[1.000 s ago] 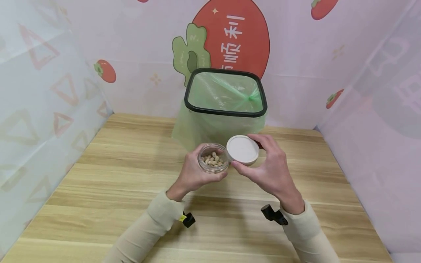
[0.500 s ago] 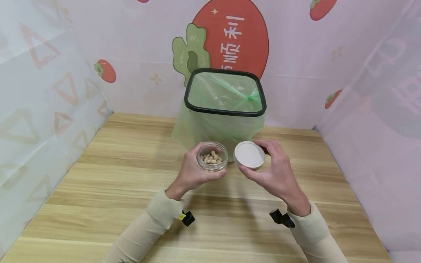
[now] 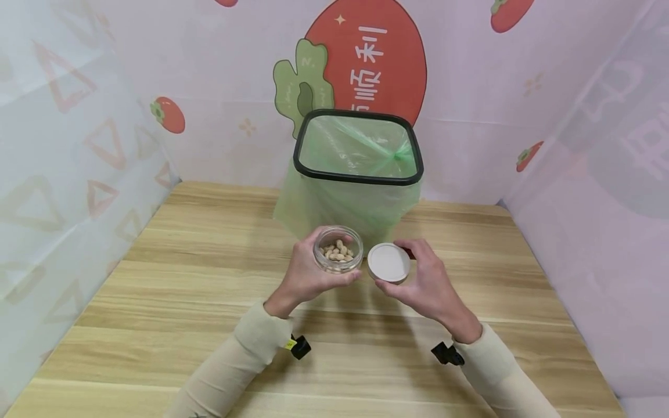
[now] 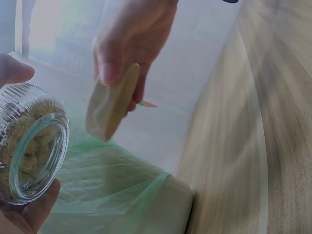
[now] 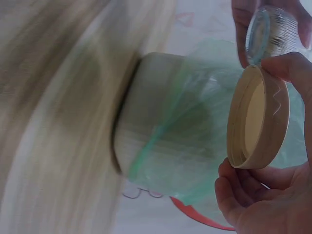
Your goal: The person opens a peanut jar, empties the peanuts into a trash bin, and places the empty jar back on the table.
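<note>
Your left hand (image 3: pixel 305 270) is gripping the jar (image 3: pixel 337 268) of peanuts (image 3: pixel 337 252), thumb and fingers wrapping its sides; your right hand (image 3: pixel 430 285) is pinching the lid (image 3: pixel 389 263) by its rim, fingers parted its width, just beside the jar, before the bin (image 3: pixel 358 179).

Clear and glossy, like glass or plastic, on the jar (image 4: pixel 30 100), with ribbed sides; dry, matt shells on the peanuts (image 3: pixel 337 252). Smooth, white, plastic-looking on the lid (image 3: pixel 388 263). Thin, crinkled, shiny plastic film in the bag (image 3: pixel 350 203). Smooth black along the bin rim (image 3: pixel 360 179). Wood-grained across the desk (image 3: pixel 157 319). Matt cloth in the sleeves (image 3: pixel 261 337).
</note>
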### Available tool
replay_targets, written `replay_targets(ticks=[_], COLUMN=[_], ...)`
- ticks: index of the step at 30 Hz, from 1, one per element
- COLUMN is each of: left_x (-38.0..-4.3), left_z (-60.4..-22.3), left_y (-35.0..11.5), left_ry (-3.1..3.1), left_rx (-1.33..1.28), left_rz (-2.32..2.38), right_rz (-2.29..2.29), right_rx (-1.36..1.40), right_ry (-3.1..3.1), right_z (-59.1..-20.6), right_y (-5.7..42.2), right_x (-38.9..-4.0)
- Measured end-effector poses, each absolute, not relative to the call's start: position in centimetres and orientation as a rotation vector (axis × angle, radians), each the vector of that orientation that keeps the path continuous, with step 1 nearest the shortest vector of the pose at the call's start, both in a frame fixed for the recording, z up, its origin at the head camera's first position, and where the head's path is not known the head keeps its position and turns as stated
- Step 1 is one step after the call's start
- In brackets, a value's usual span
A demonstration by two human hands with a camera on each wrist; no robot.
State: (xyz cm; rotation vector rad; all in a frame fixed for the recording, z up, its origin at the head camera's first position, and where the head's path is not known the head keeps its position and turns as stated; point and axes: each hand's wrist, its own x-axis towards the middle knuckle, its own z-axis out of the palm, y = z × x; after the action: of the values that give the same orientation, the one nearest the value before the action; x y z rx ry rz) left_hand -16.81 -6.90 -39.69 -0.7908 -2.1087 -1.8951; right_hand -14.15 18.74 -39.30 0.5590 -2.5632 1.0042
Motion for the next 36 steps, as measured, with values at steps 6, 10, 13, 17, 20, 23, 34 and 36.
replay_targets(ticks=[6, 10, 13, 17, 20, 23, 34, 36], left_x=[-16.8, -16.7, -16.6, -16.5, -16.5, -16.6, -16.5, -16.5], left_z=[-39.7, -39.7, -39.7, -39.6, -39.5, -39.5, -39.5, -39.5], left_y=[-6.9, -6.9, -7.0, -7.0, -7.0, -7.0, -7.0, -7.0], left_ry=[-2.105, -2.102, -2.099, -2.104, -2.109, -2.110, -2.107, -2.107], left_rx=[-0.788, -0.793, -0.801, -0.798, -0.794, -0.799, -0.806, -0.807], left_rz=[-1.892, -1.890, -1.890, -1.893, -1.901, -1.909, -1.900, -1.903], right_rz=[0.967, 0.946, 0.942, 0.931, 0.916, 0.900, 0.849, 0.838], right_rx=[0.558, 0.558, 0.565, 0.580, 0.582, 0.570, 0.557, 0.550], right_ry=[-2.647, -2.702, -2.733, -2.760, -2.781, -2.804, -2.877, -2.889], right_z=[-41.0, -41.9, -42.4, -43.0, -43.3, -43.6, -44.6, -44.7], right_y=[18.7, 18.5, 18.5, 18.4, 18.3, 18.2, 17.9, 17.9], right_x=[-14.7, -14.8, -14.9, -15.2, -15.3, -15.3, -15.3, -15.3])
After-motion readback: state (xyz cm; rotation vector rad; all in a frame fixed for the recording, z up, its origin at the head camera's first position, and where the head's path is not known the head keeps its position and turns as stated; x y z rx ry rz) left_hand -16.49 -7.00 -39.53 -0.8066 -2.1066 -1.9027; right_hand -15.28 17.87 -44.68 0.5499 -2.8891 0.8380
